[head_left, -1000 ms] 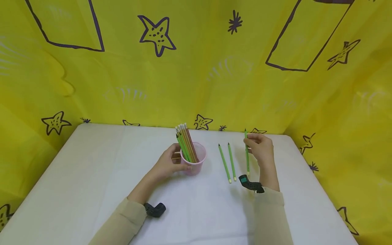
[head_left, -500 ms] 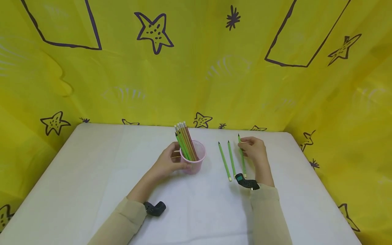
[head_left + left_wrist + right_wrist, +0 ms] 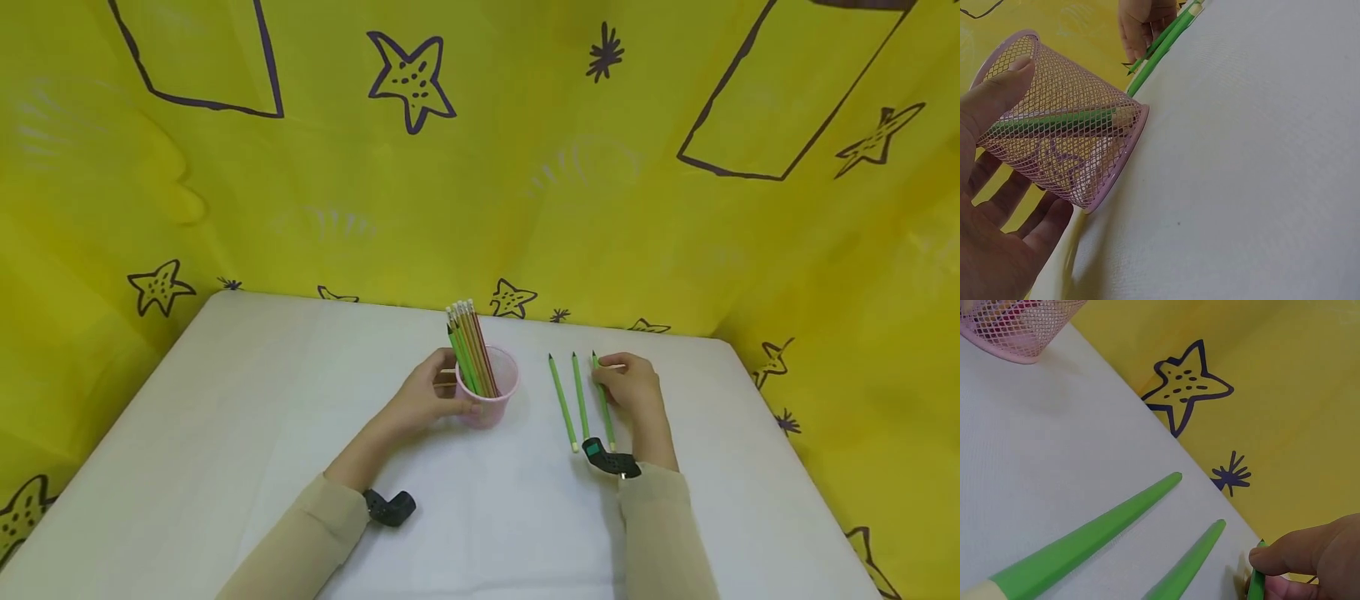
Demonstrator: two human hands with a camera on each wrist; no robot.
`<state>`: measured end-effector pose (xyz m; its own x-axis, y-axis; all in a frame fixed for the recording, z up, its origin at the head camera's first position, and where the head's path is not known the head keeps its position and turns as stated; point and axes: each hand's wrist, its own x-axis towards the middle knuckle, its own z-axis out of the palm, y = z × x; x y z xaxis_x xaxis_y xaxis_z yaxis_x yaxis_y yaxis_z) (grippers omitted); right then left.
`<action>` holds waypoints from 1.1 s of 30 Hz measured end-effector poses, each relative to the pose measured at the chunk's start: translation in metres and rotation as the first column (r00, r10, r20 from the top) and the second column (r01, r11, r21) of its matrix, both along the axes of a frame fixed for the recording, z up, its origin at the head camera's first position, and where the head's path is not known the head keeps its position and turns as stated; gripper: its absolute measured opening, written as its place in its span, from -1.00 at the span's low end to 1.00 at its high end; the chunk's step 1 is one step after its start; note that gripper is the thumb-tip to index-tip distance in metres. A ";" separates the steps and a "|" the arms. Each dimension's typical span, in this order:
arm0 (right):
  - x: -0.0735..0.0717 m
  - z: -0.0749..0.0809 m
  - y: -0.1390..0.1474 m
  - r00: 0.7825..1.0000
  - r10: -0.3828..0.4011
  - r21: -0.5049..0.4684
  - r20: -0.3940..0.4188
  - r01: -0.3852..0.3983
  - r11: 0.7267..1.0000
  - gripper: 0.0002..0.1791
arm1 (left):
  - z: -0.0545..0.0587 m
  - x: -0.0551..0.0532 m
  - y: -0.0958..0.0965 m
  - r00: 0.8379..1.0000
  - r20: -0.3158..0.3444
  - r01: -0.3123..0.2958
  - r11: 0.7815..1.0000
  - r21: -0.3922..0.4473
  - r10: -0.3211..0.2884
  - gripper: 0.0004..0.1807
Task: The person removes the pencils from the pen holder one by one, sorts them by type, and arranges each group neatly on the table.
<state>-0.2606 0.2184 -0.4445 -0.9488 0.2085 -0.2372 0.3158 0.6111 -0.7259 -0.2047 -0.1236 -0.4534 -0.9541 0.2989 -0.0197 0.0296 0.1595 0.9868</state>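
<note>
My left hand (image 3: 416,402) grips a pink mesh pencil cup (image 3: 498,408), thumb across its near wall and fingers behind. Several pencils lean left in the cup: green ones (image 3: 462,354) with dark points up and others (image 3: 486,358) with white eraser ends up. To the right, my right hand (image 3: 637,390) pinches a green pencil (image 3: 605,412) near its dark tip between thumb and fingers. That pencil lies low over the table, its pale end toward me. Left of it, two more green pencils (image 3: 562,403) lie roughly side by side, tips pointing away. The right wrist view shows the thumb (image 3: 1304,550) on the pencil.
A white cloth (image 3: 465,517) covers the table. Behind it and at both sides hangs a yellow curtain (image 3: 495,183) with dark star drawings, meeting the table's far edge. Black wrist cameras (image 3: 390,508) sit on both sleeves.
The right hand has brought its pencil leftward and lowered it, close beside the two lying pencils. The left hand keeps its hold on the cup. The head view has shifted slightly.
</note>
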 end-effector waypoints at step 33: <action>0.030 0.061 -0.081 0.877 0.187 -0.036 -0.443 -0.226 0.973 -0.75 | 0.001 0.001 0.002 1.000 -0.002 0.003 1.000 0.008 -0.003 -0.11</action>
<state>-0.2301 0.1371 -0.3830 -0.9797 -0.0056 0.2005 -0.1694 0.5581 -0.8123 -0.2032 -0.1215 -0.4526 -0.9532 0.3018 -0.0150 0.0323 0.1510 0.9880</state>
